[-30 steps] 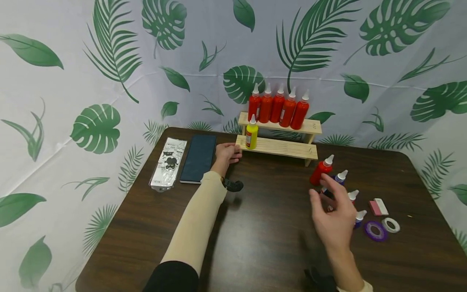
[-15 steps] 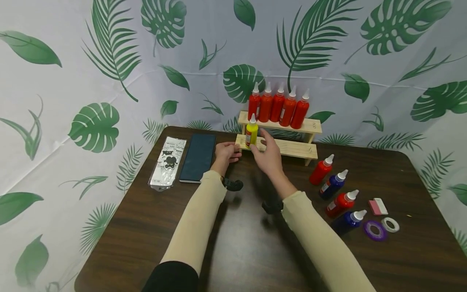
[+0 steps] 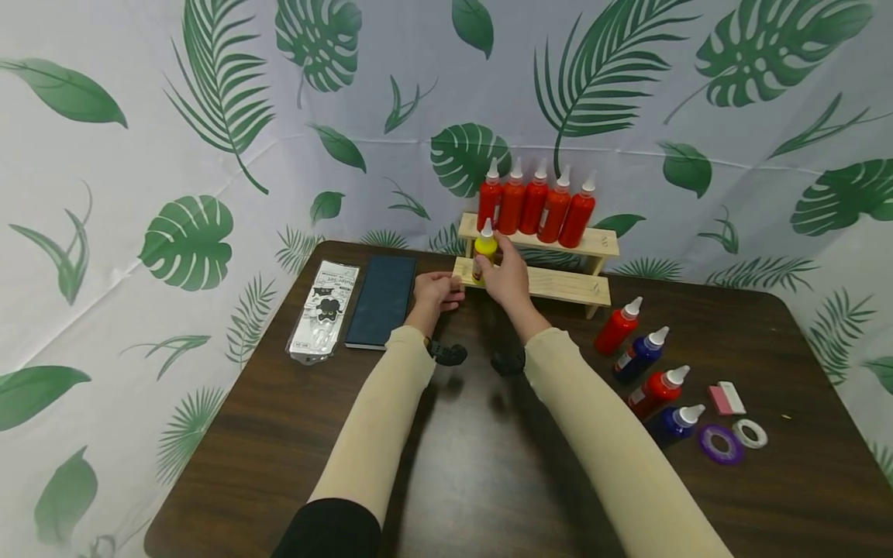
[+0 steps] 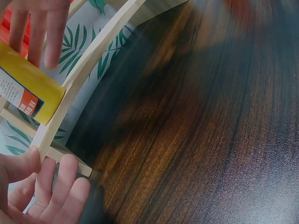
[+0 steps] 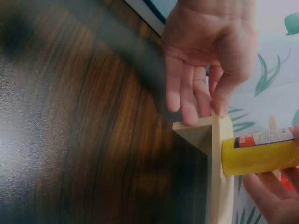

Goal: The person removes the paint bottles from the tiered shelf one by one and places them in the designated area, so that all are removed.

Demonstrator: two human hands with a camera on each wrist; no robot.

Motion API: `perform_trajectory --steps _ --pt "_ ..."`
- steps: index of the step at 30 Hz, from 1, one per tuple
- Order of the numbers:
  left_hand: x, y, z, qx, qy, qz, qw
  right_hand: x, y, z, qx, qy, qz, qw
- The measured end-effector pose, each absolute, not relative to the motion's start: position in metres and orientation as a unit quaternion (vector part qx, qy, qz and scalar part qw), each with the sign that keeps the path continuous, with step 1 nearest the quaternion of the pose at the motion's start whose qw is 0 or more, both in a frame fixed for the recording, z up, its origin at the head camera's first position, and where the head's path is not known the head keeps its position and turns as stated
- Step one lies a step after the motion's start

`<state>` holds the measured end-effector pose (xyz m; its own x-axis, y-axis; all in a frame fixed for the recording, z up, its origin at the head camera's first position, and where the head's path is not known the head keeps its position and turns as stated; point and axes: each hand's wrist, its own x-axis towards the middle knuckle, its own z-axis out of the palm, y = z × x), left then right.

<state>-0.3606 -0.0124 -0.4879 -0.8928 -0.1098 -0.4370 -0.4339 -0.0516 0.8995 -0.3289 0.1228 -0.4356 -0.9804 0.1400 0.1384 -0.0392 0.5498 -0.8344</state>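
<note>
A yellow paint bottle (image 3: 484,246) with a white nozzle stands upright on the lower step at the left end of a two-step wooden shelf (image 3: 572,286). My right hand (image 3: 511,277) holds it, thumb on the near side and fingers behind; in the right wrist view the hand (image 5: 278,198) lies on both sides of the bottle (image 5: 257,157). My left hand (image 3: 436,291) pinches the lower step's left end; the left wrist view shows thumb and fingers on the board's edge. Several red paint bottles (image 3: 536,205) stand in a row on the upper step.
Red (image 3: 618,327) and blue bottles (image 3: 639,355) stand at the right of the dark table (image 3: 453,480). Beside them lie an eraser (image 3: 726,398), a purple tape roll (image 3: 721,444) and a white one (image 3: 749,434). At left are a dark notebook (image 3: 380,302) and a packaged ruler set (image 3: 324,311).
My right hand has come from the bottles at the right over to the yellow bottle and has closed round it. The left hand has stayed at the shelf's end.
</note>
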Motion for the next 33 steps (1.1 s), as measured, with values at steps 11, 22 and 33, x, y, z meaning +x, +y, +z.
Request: perform_trajectory --steps 11,22,33 --pt "-0.362 -0.008 -0.487 -0.211 0.687 0.686 0.114 -0.285 0.146 -0.435 -0.033 -0.839 0.525 0.137" --pt "-0.359 -0.009 -0.487 -0.201 0.683 0.693 0.114 -0.219 0.206 -0.467 -0.14 -0.839 0.491 0.189" --pt "-0.358 -0.012 -0.486 -0.202 0.678 0.696 0.122 -0.207 0.232 -0.484 -0.177 -0.854 0.45 0.194"
